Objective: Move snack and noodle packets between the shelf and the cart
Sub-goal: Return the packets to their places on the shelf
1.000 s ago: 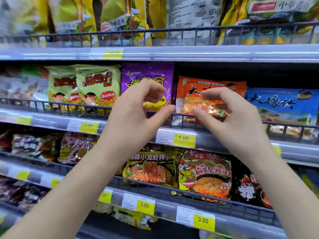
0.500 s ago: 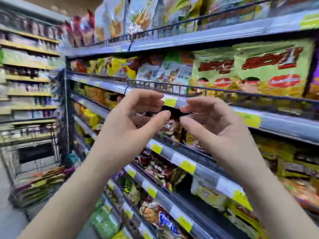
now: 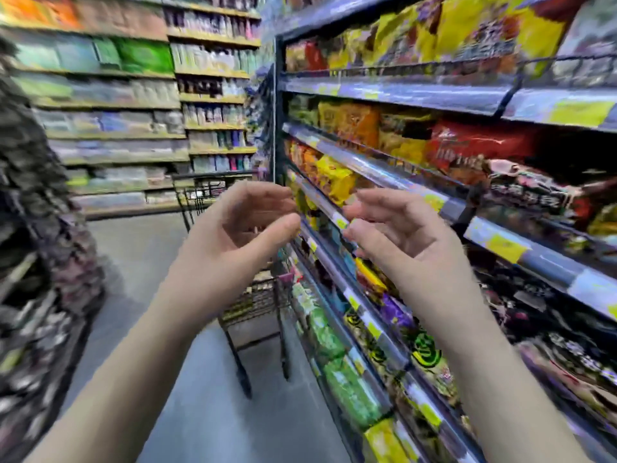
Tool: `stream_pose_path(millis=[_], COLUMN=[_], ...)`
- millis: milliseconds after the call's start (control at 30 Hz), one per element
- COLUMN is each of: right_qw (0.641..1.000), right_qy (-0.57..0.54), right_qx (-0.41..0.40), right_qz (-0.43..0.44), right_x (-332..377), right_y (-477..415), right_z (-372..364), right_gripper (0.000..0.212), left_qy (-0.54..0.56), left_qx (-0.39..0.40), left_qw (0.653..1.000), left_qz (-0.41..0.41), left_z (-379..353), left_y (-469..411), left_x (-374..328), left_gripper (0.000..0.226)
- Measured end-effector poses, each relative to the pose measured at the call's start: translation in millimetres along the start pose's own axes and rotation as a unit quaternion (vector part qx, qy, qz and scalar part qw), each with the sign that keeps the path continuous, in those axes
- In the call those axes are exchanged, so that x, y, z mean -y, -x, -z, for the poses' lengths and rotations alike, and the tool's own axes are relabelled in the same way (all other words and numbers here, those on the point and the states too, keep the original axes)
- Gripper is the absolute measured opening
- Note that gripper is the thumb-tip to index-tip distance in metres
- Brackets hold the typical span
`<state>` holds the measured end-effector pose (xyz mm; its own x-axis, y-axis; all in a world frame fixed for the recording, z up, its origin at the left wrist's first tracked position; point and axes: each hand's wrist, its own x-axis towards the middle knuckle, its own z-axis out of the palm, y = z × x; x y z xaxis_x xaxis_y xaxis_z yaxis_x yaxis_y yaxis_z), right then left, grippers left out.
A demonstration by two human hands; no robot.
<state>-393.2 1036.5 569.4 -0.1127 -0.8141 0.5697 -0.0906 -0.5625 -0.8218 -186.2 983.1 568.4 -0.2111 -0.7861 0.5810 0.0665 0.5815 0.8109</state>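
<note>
Black wire cart (image 3: 255,300) behind; left hand (image 3: 233,238), right hand (image 3: 397,238) raised, fingers loosely curled, holding nothing, touching nothing.

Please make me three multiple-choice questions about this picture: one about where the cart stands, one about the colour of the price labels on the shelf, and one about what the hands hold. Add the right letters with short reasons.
1. Where is the cart?
A) in the aisle, left of the shelf, beyond the left hand
B) to the right of the shelf
C) on top of the shelf

2. What colour are the price labels on the shelf rails?
A) red
B) yellow
C) black

3. What do the left hand and the right hand hold?
A) one packet each
B) one packet together
C) nothing

Answers:
1 A: its dark wire frame stands on the floor beside the shelf end.
2 B: yellow tags sit along the rails.
3 C: the fingers are loosely curled, with no packet in them.
</note>
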Motion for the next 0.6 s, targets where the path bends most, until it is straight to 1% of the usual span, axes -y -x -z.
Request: stream_pose_path(millis=[133, 233, 333, 433, 600], right_qw=[0.999, 0.996, 0.992, 0.987, 0.978], right_qy=[-0.036, -0.040, -0.057, -0.076, -0.094], right_qx=[0.028, 0.065, 0.092, 0.112, 0.135], right_qz=[-0.030, -0.053, -0.070, -0.088, -0.125], right_x=[-64.2, -111.5, -157.7, -205.2, -282.4], right_y=[-43.4, -82.6, -128.1, -179.1, -261.5], right_z=[-32.2, -46.9, -56.8, -63.1, -70.1], right_gripper=[0.028, 0.027, 0.031, 0.037, 0.031], left_qy=[-0.030, -0.059, -0.072, -0.091, -0.104], left_qx=[-0.043, -0.067, -0.079, -0.091, -0.129], left_qw=[0.997, 0.993, 0.991, 0.986, 0.975], left_qz=[0.049, 0.075, 0.085, 0.102, 0.150], left_z=[38.8, 61.9, 78.8, 90.4, 109.9], left_y=[-22.0, -48.0, -82.7, -122.2, -185.8], left_x=[52.0, 92.9, 133.6, 175.7, 242.9], left_gripper=[0.031, 0.029, 0.029, 0.034, 0.037])
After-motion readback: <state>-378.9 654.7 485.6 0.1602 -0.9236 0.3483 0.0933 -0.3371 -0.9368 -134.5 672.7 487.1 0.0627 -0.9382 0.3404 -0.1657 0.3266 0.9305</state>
